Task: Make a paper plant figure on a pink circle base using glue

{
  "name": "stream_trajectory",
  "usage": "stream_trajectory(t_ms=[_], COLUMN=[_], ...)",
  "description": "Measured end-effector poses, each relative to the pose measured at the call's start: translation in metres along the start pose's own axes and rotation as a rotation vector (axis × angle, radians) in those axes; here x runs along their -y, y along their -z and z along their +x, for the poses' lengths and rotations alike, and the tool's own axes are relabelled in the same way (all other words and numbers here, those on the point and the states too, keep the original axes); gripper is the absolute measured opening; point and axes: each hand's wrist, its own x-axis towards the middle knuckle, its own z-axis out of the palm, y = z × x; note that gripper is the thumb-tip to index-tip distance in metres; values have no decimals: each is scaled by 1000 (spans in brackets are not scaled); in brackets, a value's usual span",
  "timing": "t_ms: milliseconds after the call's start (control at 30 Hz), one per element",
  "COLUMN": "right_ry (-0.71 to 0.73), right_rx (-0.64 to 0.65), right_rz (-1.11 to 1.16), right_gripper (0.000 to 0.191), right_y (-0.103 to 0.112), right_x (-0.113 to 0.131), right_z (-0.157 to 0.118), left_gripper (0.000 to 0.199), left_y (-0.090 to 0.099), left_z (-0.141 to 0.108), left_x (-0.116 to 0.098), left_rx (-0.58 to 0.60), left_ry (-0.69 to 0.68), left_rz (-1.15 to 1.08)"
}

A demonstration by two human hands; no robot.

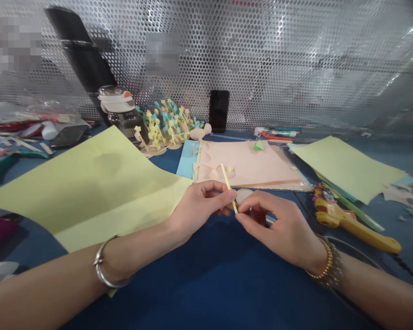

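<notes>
Left hand (200,204) pinches yellow strip (226,176); middle seemingly hidden.

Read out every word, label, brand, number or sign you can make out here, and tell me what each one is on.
No readable text anywhere in view.
Pens by the wall, yellow glue gun: any print is too small or blurred to read.
Upright phone, lidded bottle, yellow paper strip: no lettering that I can make out.
Perforated wall: pixelated patches hide whatever is there.
</notes>
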Motion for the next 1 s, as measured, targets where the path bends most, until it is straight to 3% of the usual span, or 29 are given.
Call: stream_trajectory(t_ms=[1000], right_ry=[98], right_rx=[-28], right_rz=[13], right_gripper=[4], right_y=[1], right_x=[-6], right_z=[2], left_gripper=[20], left_y=[-1], left_z=[-1], left_x=[-1], left_rx=[-8], left_ry=[4], left_rz=[1])
